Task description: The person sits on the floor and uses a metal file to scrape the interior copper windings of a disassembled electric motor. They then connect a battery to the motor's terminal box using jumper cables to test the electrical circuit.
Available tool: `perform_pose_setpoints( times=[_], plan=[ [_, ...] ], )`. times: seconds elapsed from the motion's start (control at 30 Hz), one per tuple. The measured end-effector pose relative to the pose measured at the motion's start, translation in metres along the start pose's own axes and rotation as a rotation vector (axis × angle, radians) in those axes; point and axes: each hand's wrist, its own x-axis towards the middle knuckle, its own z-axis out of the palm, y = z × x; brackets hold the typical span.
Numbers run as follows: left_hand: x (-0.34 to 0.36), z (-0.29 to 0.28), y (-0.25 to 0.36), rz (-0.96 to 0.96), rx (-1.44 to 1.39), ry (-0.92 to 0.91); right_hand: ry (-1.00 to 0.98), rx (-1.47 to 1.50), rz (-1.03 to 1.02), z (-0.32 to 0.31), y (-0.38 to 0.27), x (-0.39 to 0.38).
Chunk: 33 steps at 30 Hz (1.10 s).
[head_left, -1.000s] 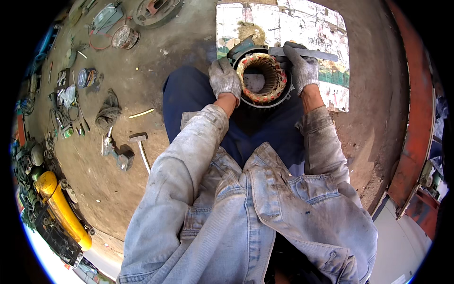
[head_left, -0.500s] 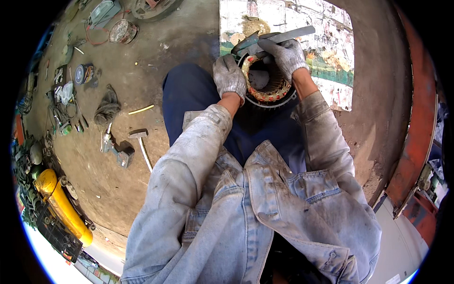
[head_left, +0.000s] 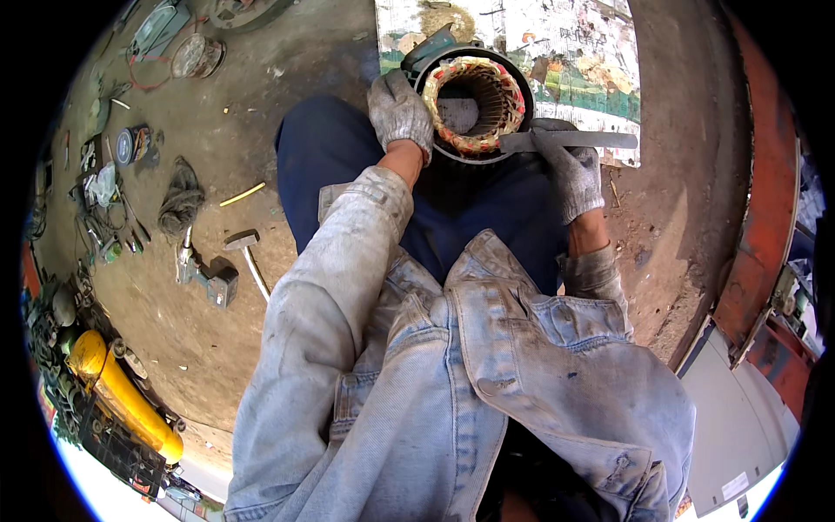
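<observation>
Between my knees stands a motor housing (head_left: 528,84), its round opening facing up. Inside sits a stator winding ring (head_left: 519,104), bound in pale cord with red and yellow patches, around a slotted bore. Gloved in grey, my left hand (head_left: 400,113) is closed against the housing's left side; its fingertips are partly hidden. My right hand (head_left: 574,174), also gloved, grips a flat grey metal strip (head_left: 609,139). The strip lies sideways, its left end at the lower right edge of the winding ring.
A stained printed board (head_left: 591,78) lies under and beyond the housing. On the floor at left are a hammer (head_left: 252,261), a cordless power tool (head_left: 217,284), a dark rag (head_left: 181,191), a yellow stick (head_left: 243,194) and a round tin (head_left: 133,144). A rusty red beam (head_left: 777,174) runs along the right.
My right hand has drawn back from the housing's far side to its near right, carrying the strip and uncovering the winding ring. My left hand stays at the housing's left side.
</observation>
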Motion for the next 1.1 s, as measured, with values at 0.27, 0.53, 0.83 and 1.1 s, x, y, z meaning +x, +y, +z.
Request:
perform_pose_setpoints(
  times=[0.27, 0.53, 0.83, 1.1],
  plan=[
    [0.003, -0.002, -0.003, -0.218, -0.483, 0.017, 0.083, 0.070, 0.029, 0.013, 0.040, -0.030],
    [0.007, -0.004, -0.014, -0.329, -0.759, -0.054, 0.112, 0.195, 0.025, 0.058, 0.053, -0.040],
    [0.002, -0.016, 0.001, -0.409, -0.875, -0.107, 0.035, 0.166, -0.025, 0.080, 0.049, -0.039],
    [0.000, -0.010, 0.003, -0.338, -0.576, -0.043, 0.111, 0.194, -0.120, 0.037, 0.052, -0.037]
  ],
)
